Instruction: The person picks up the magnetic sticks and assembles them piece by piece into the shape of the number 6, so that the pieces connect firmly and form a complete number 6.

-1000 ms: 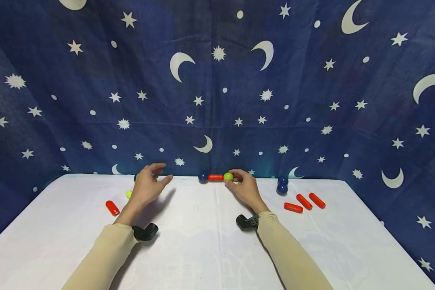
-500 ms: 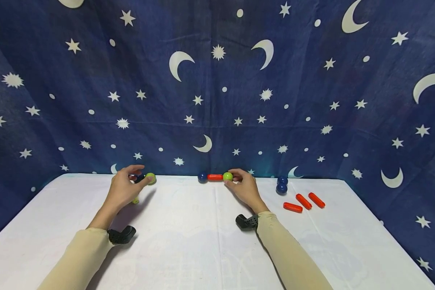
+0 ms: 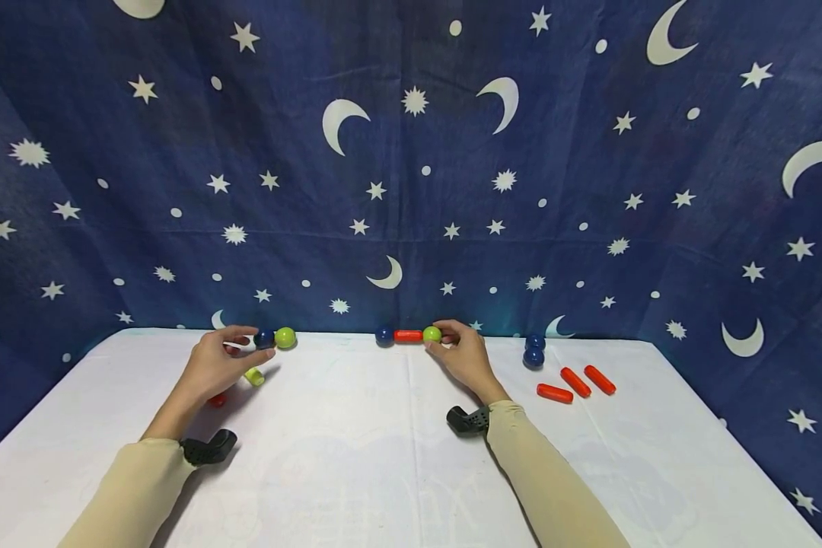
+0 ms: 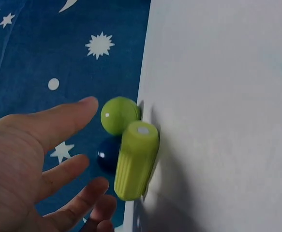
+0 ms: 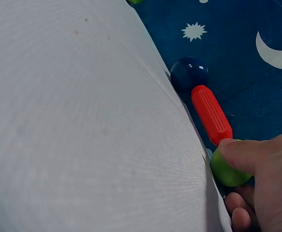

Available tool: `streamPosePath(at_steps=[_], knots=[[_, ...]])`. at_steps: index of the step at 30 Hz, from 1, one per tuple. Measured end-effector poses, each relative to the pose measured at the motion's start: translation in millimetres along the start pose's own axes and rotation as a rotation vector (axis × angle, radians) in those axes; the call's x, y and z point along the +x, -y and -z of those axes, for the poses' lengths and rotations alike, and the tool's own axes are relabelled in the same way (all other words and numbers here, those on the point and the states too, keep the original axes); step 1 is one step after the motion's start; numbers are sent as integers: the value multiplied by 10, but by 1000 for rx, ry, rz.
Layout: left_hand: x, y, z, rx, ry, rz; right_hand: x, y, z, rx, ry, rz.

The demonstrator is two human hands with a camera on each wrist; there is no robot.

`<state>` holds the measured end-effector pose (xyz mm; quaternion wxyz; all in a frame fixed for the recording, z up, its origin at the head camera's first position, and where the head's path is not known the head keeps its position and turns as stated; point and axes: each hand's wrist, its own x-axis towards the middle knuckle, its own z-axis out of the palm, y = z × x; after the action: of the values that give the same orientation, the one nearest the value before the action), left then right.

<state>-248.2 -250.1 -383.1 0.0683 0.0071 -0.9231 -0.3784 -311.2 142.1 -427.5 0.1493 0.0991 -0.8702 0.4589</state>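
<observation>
In the head view my left hand [image 3: 212, 361] hovers over the table's left side, thumb and fingers apart and holding nothing. Near its fingertips are a blue ball [image 3: 264, 339] and a green ball [image 3: 285, 338] side by side. A yellow-green ridged rod [image 4: 137, 162] lies by the thumb. Beneath the hand a red rod [image 3: 217, 399] is mostly covered. At the back middle my right hand [image 3: 467, 356] pinches a green ball [image 5: 228, 169] between thumb and fingers. That ball meets one end of a red rod [image 5: 211, 113], with a blue ball [image 5: 189, 74] at the other end.
On the right of the white table [image 3: 356, 457] lie several red rods [image 3: 575, 382]. Behind them are two blue balls [image 3: 534, 352], close together. A dark blue curtain [image 3: 411, 205] with moons and stars hangs along the back edge.
My left hand has moved left, uncovering the blue and green balls and the yellow-green rod, and now covers most of the left red rod. The right hand has stayed in place.
</observation>
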Motion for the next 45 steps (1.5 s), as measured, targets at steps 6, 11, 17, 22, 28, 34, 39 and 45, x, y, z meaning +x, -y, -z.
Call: streamPosePath(at_steps=[6,11,17,22,28,34,39,45], knots=[[-18,72,16,27,32,-18,1,-2,5,-7,-7,-6],[-32,163,26,23,58,-38,5,4,2,-5,-6,-1],[-36,226,47,1,96,-36,7,2,-6,1,-5,-4],[-36,247,60,-3,112,-26,10,-15,-14,0,-2,-7],[-42,264,69,-9,117,-26,7,1,-10,0,5,-7],[-50,269,74,-13,137,-23,16,5,-6,-7,7,-13],[-52,267,71,-18,144,-17,15,14,-2,-1,6,-21],[-51,261,63,1,144,-6,17,14,-4,10,7,-20]])
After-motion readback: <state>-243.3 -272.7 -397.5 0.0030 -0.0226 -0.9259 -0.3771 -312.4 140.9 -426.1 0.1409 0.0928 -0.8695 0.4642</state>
